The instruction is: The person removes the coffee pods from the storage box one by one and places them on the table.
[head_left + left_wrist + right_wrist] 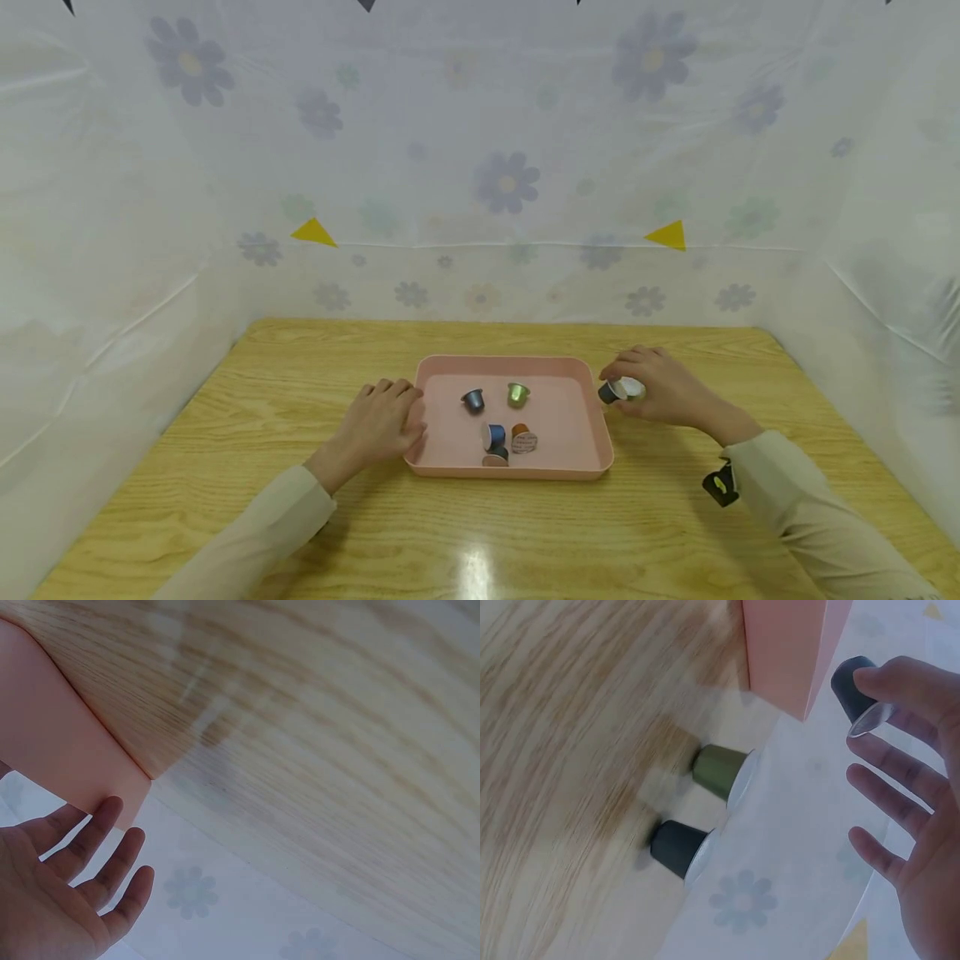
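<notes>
A pink tray (540,473) stands on the wooden table with several coffee capsules lying inside. My left hand (378,421) is at its left wall, thumb over the rim and fingers along the outside (71,881). Just off the tray's right side, my right hand (660,387) pinches a black coffee capsule (851,686) between thumb and index finger, the other fingers spread. Below this hand, a green capsule (721,771) and another black capsule (679,847) lie on their sides on the table. In the tray are a green capsule (517,395), a blue one (494,436) and an orange-brown one (524,441).
A grey-blue capsule (474,402) lies toward the tray's left, and a dark one (496,457) near its front wall. A flowered white curtain (480,125) encloses the table (480,533) at the back and sides. A black tag (722,486) hangs by the right sleeve.
</notes>
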`<state>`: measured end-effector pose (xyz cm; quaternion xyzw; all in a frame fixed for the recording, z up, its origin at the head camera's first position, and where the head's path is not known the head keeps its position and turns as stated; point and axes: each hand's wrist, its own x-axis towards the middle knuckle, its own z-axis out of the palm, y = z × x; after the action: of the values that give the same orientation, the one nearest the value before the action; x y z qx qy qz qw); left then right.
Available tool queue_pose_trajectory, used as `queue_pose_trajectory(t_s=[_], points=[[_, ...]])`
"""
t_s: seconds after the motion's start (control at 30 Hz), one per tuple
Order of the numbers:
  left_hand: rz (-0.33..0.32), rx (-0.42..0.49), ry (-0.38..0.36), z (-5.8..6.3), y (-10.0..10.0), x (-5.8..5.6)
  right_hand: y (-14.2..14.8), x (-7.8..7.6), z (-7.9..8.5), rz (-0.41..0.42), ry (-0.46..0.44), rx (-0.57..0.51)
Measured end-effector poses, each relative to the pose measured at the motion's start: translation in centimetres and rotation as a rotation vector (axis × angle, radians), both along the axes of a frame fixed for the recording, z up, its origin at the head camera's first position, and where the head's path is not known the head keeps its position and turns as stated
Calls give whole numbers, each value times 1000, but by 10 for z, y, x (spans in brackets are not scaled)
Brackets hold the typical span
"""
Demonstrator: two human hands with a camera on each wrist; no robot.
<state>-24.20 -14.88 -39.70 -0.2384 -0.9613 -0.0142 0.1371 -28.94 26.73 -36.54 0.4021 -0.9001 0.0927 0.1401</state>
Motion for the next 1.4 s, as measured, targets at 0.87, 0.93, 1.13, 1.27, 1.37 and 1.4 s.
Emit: queue_pose_trajectory(t_s=[0.87,0.93,1.13,1.27,1.37,1.4], points=[[11,-4,-12,-1,1,-1,44,-5,-8,-160,-47,19],[10,-1,-11,-1,1,-1,47,-5,-8,-176,-58,22],[7,-3,-5,0,1,-1,56,-5,-9,-220,-71,21],[10,-9,0,0,1,0,63,-5,-9,-240,-64,3],[11,-6,-3,0,1,0,68,-5,-10,-256,-54,-5],[11,-5,-5,0,1,0,70,-5,-10,-262,-55,-6]])
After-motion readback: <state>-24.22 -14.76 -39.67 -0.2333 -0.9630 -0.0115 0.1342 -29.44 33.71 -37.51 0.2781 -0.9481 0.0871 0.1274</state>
